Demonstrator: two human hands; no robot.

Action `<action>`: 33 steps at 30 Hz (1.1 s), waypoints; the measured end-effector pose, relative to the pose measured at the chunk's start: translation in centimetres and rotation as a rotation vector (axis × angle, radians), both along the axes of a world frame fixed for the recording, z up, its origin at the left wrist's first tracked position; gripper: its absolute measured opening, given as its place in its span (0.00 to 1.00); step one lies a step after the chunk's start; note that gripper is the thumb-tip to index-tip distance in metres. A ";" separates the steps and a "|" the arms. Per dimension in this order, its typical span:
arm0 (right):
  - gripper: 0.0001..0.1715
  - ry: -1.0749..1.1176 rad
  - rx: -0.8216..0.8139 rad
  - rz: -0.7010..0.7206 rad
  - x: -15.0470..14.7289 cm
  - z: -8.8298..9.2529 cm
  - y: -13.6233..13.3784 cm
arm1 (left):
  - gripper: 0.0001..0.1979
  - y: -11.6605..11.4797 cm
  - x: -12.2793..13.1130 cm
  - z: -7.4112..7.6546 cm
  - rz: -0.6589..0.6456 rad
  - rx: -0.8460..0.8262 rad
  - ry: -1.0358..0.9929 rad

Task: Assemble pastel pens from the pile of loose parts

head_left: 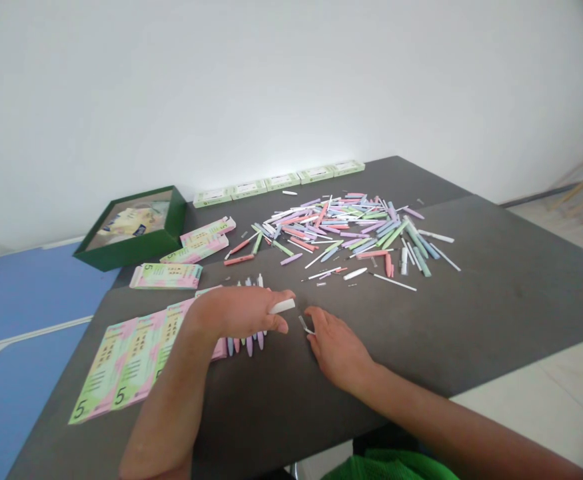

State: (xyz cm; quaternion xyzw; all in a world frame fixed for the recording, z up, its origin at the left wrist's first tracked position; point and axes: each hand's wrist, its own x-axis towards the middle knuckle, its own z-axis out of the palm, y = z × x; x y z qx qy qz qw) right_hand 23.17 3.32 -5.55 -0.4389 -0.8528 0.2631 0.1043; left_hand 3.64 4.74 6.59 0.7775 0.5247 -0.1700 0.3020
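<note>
- White plastic barrel (282,306), one, over the near middle of the dark table (421,333): pinched between thumb and fingers of the left hand (246,311). It looks light, stiff and rather slippery — best held around its middle.
- Slim clear piece (303,323), one, just right of the barrel: the fingertips of the right hand (338,348) seem closed about one end. Probably very light and easily bent, so a gentle hold near the end suits it.
- Printed cartons (100,367), near left: three plainly seen, more partly hidden by the arm.
- Green box (126,255), far left: one.
- Loose cartons (166,275), right of the box: three.
- Row of pens (250,345) by the left hand: at least five; the hand covers the rest.
- Pale boxes (281,181), along the far edge: five.
- Coloured pen parts (354,235), far right: one heap — too tangled to count.
</note>
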 end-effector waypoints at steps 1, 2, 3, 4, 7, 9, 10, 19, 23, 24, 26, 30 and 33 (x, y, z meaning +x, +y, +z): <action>0.18 -0.005 0.001 0.002 0.0 0.0 0.0 | 0.29 0.0 0.0 0.0 0.005 -0.004 0.010; 0.19 -0.010 0.003 0.004 0.0 0.0 0.0 | 0.29 -0.1 0.1 0.1 0.010 -0.007 0.019; 0.19 -0.016 0.005 0.004 -0.1 0.0 0.1 | 0.29 -0.1 0.1 0.2 0.014 -0.008 0.026; 0.20 -0.023 0.006 0.004 -0.1 0.0 0.1 | 0.28 -0.2 0.2 0.2 0.018 -0.008 0.029; 0.20 -0.037 0.006 0.006 -0.1 0.0 0.2 | 0.27 -0.3 0.3 0.6 0.022 -0.007 0.027; 0.20 -0.045 0.007 0.007 -0.2 0.1 0.2 | 0.26 -0.4 0.5 0.7 0.023 -0.008 0.026; 0.20 -0.050 0.011 0.006 -0.2 0.1 0.1 | 0.26 -0.4 0.5 0.8 0.024 -0.009 0.029; 0.21 -0.074 0.039 -0.005 -0.5 0.2 0.3 | 0.26 -0.5 1.1 1.0 -0.003 -0.003 0.072; 0.24 -0.090 0.073 -0.024 0.3 0.2 0.6 | 0.27 -0.6 1.3 1.2 -0.001 -0.011 0.081; 0.24 -0.100 0.081 -0.025 0.6 0.3 0.6 | 0.27 -0.6 1.3 1.3 0.002 -0.011 0.084; 0.20 -0.133 0.091 -0.010 1.1 0.5 0.6 | 0.26 -0.5 1.4 1.5 0.007 -0.014 0.096; 0.12 -0.201 0.126 0.033 1.4 0.9 0.6 | 0.26 -0.5 1.4 1.5 0.013 -0.015 0.103; 0.09 -0.216 0.149 0.058 1.0 0.8 0.8 | 0.26 -0.6 1.4 1.3 0.016 -0.016 0.095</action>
